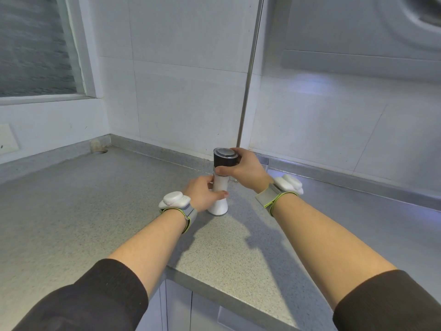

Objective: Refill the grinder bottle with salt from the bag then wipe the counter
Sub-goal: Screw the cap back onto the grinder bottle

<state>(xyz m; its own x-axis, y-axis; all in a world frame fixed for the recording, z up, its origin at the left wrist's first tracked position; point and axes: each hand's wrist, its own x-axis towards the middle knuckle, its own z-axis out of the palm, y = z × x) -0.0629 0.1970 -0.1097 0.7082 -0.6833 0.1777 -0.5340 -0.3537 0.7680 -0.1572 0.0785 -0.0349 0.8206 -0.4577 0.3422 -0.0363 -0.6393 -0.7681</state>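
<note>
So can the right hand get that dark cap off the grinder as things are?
Probably yes. The right hand already wraps the dark cap, nothing covers it, and the left hand holds the white body on the counter.

A grey speckled counter (95,211) runs into a corner of white tiled walls (181,91). A window (33,48) with a white frame sits upper left, a pale socket plate (8,142) below it. A metal pipe (250,72) stands upright near the corner. A bluish glare (312,84) lies on the right wall. White cabinet doors (181,309) show under the counter edge.
</note>
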